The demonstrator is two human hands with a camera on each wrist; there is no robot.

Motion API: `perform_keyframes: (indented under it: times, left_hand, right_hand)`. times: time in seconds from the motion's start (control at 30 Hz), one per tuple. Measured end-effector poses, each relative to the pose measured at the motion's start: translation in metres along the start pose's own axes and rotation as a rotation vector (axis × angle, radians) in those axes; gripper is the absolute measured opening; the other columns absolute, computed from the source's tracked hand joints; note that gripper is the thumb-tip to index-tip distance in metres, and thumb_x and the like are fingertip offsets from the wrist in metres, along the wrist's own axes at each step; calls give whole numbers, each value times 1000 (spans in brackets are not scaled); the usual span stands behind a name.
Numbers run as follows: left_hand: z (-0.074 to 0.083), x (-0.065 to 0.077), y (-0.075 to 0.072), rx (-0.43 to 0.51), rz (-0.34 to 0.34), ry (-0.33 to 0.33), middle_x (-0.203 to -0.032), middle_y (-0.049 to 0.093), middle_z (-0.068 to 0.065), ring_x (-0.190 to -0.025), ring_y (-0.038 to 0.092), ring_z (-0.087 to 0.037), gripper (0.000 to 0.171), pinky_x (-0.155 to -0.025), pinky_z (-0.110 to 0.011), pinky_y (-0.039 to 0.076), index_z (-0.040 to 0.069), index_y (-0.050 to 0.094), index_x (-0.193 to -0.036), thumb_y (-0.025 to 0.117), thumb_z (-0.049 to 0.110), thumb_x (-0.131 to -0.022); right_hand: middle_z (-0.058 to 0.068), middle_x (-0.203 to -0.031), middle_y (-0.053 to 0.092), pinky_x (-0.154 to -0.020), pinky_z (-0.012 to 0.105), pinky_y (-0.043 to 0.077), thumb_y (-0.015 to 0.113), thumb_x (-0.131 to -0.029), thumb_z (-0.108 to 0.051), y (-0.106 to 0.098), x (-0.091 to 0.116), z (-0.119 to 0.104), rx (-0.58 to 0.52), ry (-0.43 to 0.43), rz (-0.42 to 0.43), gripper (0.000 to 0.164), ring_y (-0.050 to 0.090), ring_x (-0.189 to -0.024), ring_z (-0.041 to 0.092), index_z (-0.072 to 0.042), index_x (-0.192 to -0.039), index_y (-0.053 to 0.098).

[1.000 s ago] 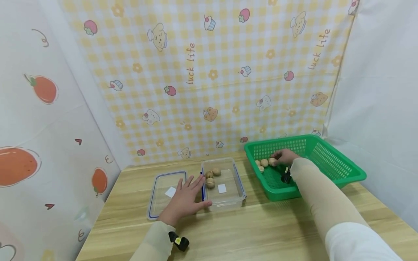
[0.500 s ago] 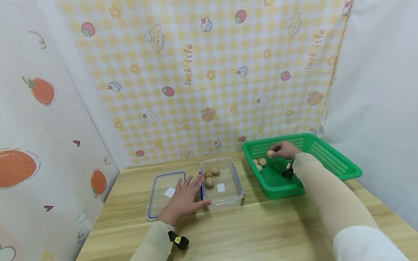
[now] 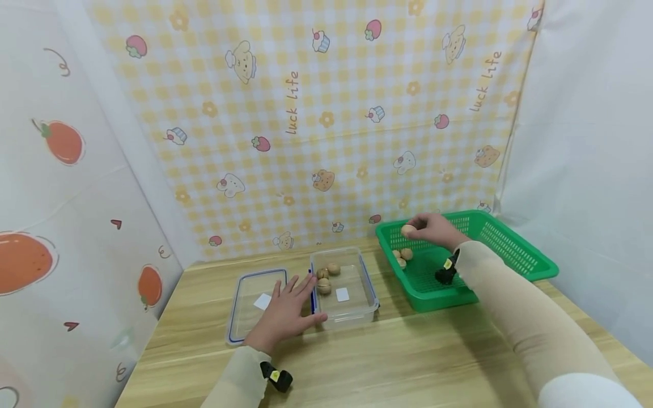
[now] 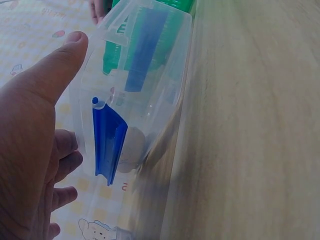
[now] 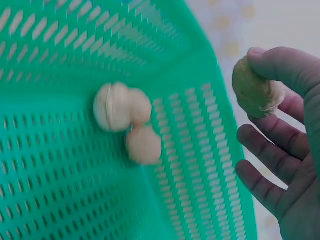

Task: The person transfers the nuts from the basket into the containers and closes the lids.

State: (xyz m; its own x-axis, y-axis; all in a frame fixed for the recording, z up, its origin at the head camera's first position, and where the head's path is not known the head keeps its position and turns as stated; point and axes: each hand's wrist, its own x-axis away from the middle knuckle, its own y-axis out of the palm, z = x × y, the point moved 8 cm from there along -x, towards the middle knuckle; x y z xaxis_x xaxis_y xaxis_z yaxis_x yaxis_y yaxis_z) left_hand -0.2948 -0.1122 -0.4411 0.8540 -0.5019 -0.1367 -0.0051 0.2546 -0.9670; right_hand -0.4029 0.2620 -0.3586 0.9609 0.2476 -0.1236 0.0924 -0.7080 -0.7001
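Observation:
My right hand [image 3: 436, 230] pinches a walnut [image 5: 253, 89] between thumb and fingers, above the left part of a green basket [image 3: 420, 300]. Inside that basket, 3 walnuts [image 5: 143, 145] lie together in a corner. My left hand [image 3: 285, 313] is spread, fingers straight, at the left side of a clear plastic box [image 3: 357, 313]; its fingertips rest at the rim. Several walnuts [image 3: 323, 286] sit along the left side of the box, beside a white label. In the left wrist view, a blue side clip [image 4: 109, 142] hangs from the box near my thumb.
A clear lid [image 3: 238, 309] with a blue seal lies left of the box, partly behind my left hand. All stand on a wooden table [image 3: 367, 362]. A patterned cloth [image 3: 306, 215] hangs behind, and white sheets flank both sides.
My right hand has lifted a walnut from the basket floor, moving up and to the left with it. My left hand stays at the box; the head view shifts slightly.

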Motion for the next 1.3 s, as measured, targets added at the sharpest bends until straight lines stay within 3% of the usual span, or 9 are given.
perform_keyframes:
  times: [0.53, 0.9, 1.3]
  left_hand:
    - [0, -1, 1, -4, -13, -4, -167, 21, 4, -154, 13, -32, 97, -121, -64, 4, 19, 24, -162, 48, 78, -90]
    - [-2, 0, 1, 23, 0, 4, -167, 23, 3, -154, 15, -35, 96, -121, -64, 2, 19, 26, -162, 48, 78, -90]
    - [-2, -2, 1, 20, 1, 3, -167, 22, 2, -154, 16, -36, 98, -121, -64, 2, 19, 25, -162, 47, 79, -89]
  right_hand:
    - [13, -114, 64, -90, 52, 52, 71, -95, -42, 21, 0, -46, -111, -22, 75, 48, 60, -102, 29, -7, -126, 64]
    - [11, -108, 63, -80, 42, 51, 73, -95, -32, 38, -1, -83, -147, -52, 177, 36, 56, -94, 27, -8, -121, 68]
    - [9, -107, 66, -74, 38, 54, 75, -93, -33, 65, 2, -112, -206, -26, 227, 36, 60, -95, 25, -9, -120, 69]
